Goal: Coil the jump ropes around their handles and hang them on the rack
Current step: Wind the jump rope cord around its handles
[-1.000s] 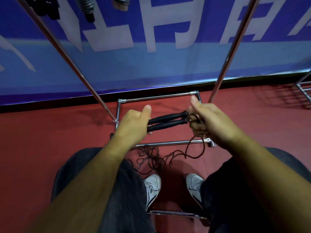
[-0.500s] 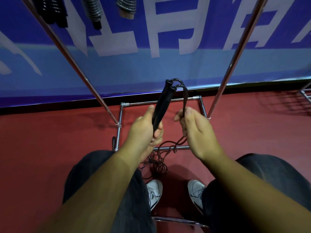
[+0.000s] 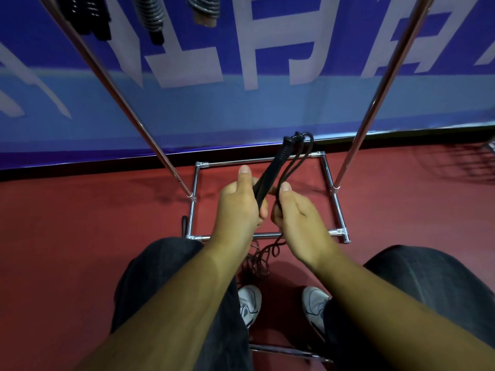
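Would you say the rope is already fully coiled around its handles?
No, much of the rope hangs in a loose tangle below the handles.

The handles [image 3: 273,170] look matt black, ribbed near the tips — the cord [image 3: 257,261] a thin, dull black. The rack [image 3: 375,103] is polished, shiny metal tube; the floor [image 3: 80,236] matt red; my trousers [image 3: 160,277] dark cloth.

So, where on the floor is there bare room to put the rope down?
Bare red floor lies left of the rack base and right of it. Inside the base, the floor that shows is bare too. It is crowded between the legs: loose cord piles by the front bar, near the shoes.
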{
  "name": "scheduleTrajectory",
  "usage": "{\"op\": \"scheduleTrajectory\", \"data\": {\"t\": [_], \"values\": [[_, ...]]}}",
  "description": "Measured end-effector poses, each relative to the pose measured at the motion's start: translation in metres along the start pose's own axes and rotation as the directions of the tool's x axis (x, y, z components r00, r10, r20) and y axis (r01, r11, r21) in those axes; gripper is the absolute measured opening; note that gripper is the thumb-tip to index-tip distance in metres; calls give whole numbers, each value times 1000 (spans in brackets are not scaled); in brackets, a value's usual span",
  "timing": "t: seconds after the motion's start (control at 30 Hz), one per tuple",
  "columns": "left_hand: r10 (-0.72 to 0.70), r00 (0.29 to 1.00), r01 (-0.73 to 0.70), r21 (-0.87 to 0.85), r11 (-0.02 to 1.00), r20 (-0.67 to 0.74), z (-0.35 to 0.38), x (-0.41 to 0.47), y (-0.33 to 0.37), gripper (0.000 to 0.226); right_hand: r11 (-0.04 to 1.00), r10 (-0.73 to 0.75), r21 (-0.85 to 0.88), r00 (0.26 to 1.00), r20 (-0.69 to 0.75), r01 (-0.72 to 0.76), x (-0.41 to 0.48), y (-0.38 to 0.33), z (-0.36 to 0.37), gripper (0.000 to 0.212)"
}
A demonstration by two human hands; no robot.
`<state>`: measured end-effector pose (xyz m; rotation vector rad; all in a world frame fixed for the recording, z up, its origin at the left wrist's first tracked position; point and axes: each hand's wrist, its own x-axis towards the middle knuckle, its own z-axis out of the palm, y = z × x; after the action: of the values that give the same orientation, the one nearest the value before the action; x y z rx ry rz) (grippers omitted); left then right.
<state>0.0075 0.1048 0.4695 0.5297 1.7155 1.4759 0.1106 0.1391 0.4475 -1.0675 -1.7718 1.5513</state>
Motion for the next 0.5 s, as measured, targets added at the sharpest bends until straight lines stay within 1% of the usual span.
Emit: {"op": "scheduleTrajectory", "data": {"t": [0.13,0.23,0.3,0.4,0.5], "values": [[63,997,-61,57,997,-35,1,1,-2,56,999,29,41,997,76,-32,0,-1,2,56],[67,997,-64,56,996,-44,3,-1,1,52,998,39,38,991,125,-44,-1,2,2,51],[70,997,-69,64,996,-22,5,-3,2,53,1000,21,-21,994,106,-19,-3,2,2,49],[78,997,-80,103,991,31,7,-5,0,60,997,-23,-69,998,66,28,-4,0,0,50],[101,991,-115,181,977,86,6,-5,-1,64,993,-7,-116,998,67,14,-3,-2,-5,52]]}}
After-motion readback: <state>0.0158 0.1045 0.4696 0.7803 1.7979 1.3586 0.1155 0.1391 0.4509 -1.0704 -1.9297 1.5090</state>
